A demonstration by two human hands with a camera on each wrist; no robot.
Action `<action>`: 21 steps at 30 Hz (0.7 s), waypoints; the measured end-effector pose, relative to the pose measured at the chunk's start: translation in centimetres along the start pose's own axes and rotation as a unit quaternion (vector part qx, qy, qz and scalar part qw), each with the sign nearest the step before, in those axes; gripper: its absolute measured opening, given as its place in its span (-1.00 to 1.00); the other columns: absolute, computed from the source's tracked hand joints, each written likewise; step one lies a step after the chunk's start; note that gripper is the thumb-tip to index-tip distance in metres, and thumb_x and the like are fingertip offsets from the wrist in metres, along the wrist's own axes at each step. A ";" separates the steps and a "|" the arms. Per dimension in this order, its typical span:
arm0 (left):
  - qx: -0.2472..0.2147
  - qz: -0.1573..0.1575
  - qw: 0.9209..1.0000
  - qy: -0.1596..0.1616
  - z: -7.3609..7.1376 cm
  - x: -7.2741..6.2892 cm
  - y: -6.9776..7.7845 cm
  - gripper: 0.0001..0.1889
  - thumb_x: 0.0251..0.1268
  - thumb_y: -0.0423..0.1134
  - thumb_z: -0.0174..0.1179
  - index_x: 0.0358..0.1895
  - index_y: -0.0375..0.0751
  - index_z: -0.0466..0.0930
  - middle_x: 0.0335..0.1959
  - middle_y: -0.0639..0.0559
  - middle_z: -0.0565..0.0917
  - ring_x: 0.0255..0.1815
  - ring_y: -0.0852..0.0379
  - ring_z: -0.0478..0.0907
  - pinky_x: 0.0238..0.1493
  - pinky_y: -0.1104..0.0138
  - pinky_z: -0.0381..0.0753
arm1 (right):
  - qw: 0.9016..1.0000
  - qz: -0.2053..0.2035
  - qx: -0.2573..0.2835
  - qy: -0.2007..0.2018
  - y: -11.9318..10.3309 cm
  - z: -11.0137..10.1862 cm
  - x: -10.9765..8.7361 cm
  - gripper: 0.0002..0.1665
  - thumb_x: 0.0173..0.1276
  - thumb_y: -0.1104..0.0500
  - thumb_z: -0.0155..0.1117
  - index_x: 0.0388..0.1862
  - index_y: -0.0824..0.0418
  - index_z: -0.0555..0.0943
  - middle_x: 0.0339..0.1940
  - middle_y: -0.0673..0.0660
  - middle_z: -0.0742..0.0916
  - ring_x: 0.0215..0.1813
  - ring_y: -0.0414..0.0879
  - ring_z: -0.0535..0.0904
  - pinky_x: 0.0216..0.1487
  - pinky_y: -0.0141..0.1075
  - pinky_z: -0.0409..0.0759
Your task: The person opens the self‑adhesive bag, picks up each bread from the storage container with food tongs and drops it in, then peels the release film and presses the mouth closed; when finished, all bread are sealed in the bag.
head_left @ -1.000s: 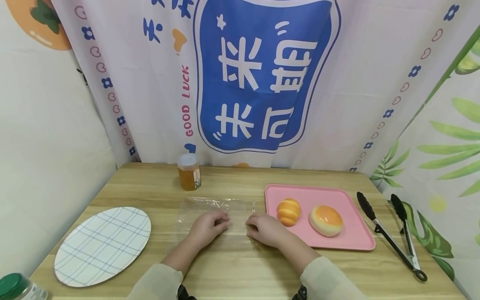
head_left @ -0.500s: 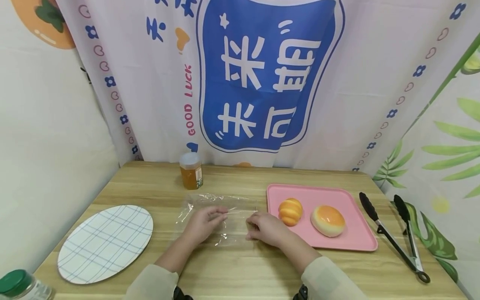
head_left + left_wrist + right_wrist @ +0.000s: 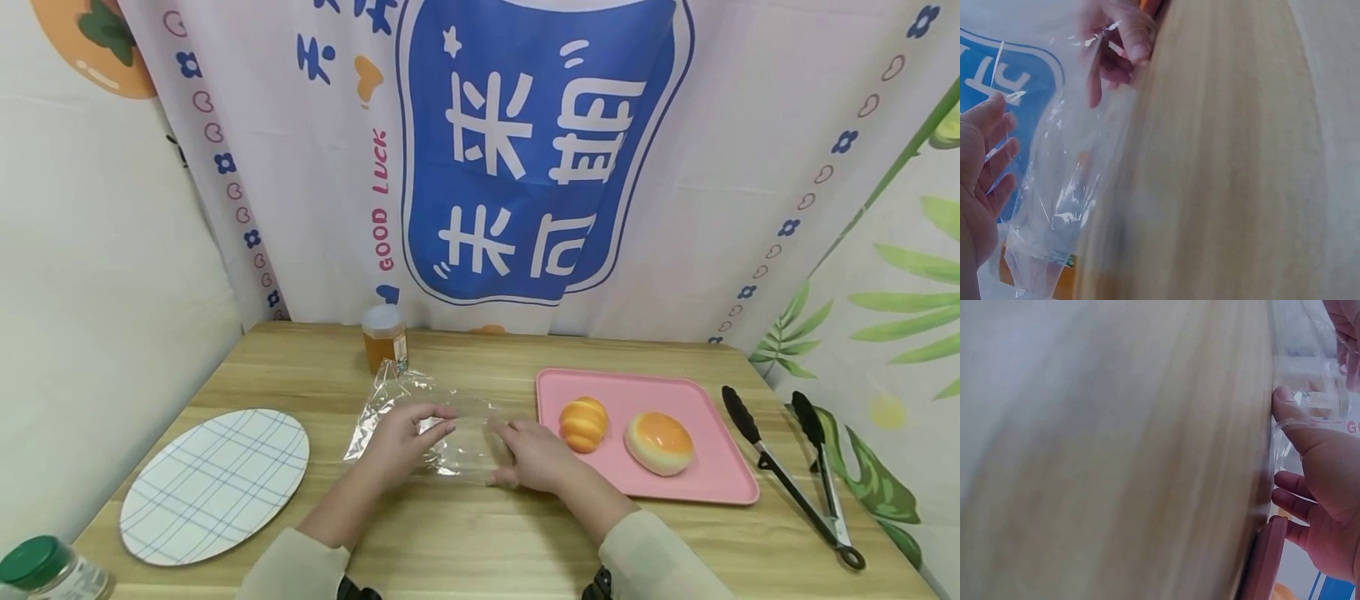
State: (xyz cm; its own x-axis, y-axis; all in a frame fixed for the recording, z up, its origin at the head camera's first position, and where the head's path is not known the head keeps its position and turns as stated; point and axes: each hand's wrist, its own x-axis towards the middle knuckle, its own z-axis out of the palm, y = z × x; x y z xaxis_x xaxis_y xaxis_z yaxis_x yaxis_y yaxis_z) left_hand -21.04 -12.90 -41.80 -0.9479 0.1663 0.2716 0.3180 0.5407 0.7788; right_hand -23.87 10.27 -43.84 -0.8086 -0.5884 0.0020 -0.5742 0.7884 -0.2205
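Observation:
A clear, crinkled plastic bag (image 3: 457, 454) lies between my two hands over the wooden table, its far left corner raised in front of the jar. My left hand (image 3: 405, 437) is at the bag's left part, thumb and index finger apart; in the left wrist view the left fingers (image 3: 1000, 156) are slightly bent against the film. At the bag's right end is my right hand (image 3: 532, 454), thumb and fingers spread apart. The right wrist view has the right thumb (image 3: 1288, 406) touching the film. Whether either hand is inside the bag, I cannot tell.
A pink tray (image 3: 720, 483) holds a croissant-like roll (image 3: 583, 425) and a round bun (image 3: 660, 443). Black-tipped tongs (image 3: 806, 492) lie to its right. An amber jar (image 3: 385, 337) stands behind; a checked oval plate (image 3: 217, 487) and green-lidded bottle (image 3: 52, 567) are left.
The bag's left side has risen from lying flat and now stands up crinkled before the jar. My left hand has shifted slightly left; the right thumb and fingers have spread apart.

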 end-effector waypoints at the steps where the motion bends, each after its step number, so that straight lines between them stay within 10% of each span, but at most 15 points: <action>1: 0.003 0.007 1.000 0.000 -0.1 0.0 0.2 -0.84 0.26 -0.24 0.30 -0.12 -0.10 0.72 -0.07 0.04 0.77 0.09 -0.03 0.65 0.23 -0.01 0.57 | 1.000 0.004 0.002 -0.004 0.0 -0.1 0.0 0.06 0.13 -0.35 0.38 0.48 0.13 0.30 0.28 0.26 0.58 0.30 0.16 0.50 0.35 0.02 0.47; 7: 0.020 0.032 0.999 -0.009 -0.1 -0.1 0.5 -0.83 0.24 -0.26 0.32 -0.12 -0.12 0.72 -0.06 0.03 0.76 0.10 -0.03 0.66 0.22 0.03 0.59 | 1.000 0.019 0.004 -0.016 -0.2 -0.3 0.1 0.10 0.12 -0.37 0.38 0.51 0.14 0.26 0.33 0.25 0.55 0.34 0.16 0.47 0.39 0.02 0.44; 21: -0.022 -0.041 0.999 0.026 1.0 -0.3 -1.6 -0.85 0.23 -0.24 0.32 -0.15 -0.11 0.73 -0.11 0.07 0.77 0.12 -0.06 0.63 0.26 -0.04 0.53 | 0.996 0.031 0.079 0.015 0.5 -1.6 -1.3 -0.14 0.20 -0.15 0.42 0.42 0.14 0.40 0.37 0.29 0.50 0.40 0.23 0.39 0.40 0.12 0.40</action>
State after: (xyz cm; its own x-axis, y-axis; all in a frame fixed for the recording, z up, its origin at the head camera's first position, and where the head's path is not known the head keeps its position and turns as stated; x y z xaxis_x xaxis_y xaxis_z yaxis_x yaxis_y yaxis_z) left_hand -21.30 -12.99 -43.73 -0.9690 0.0797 0.2337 0.2409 0.5135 0.8236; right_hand -23.28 11.68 -42.41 -0.8471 -0.5313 0.0116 -0.4968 0.7840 -0.3721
